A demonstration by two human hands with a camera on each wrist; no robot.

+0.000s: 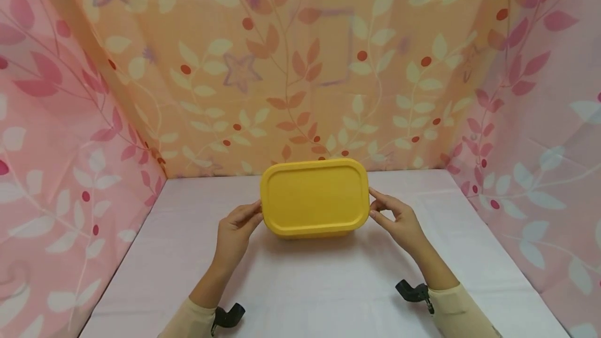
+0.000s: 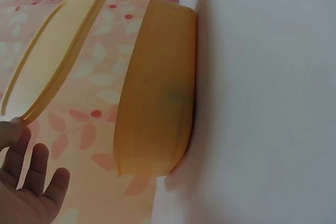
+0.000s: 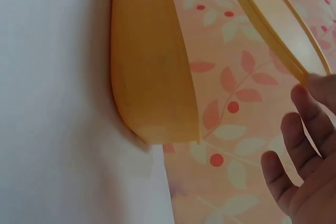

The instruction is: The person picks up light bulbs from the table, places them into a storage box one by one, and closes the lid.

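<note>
A yellow rectangular lid with rounded corners is held up over a yellow plastic container. In both wrist views a gap separates the lid from the container's rim. My left hand pinches the lid's left end between thumb and index finger, the other fingers loosely spread. At the opposite end, my right hand pinches the lid the same way. The container stands upright on the table, and the lid hides most of it in the head view. A faint dark patch shows through the container's wall in the left wrist view.
A white cloth covers the table. Behind it hangs an orange leaf-patterned curtain, with pink patterned cloth along the sides. Black wrist-worn devices sit by both sleeves.
</note>
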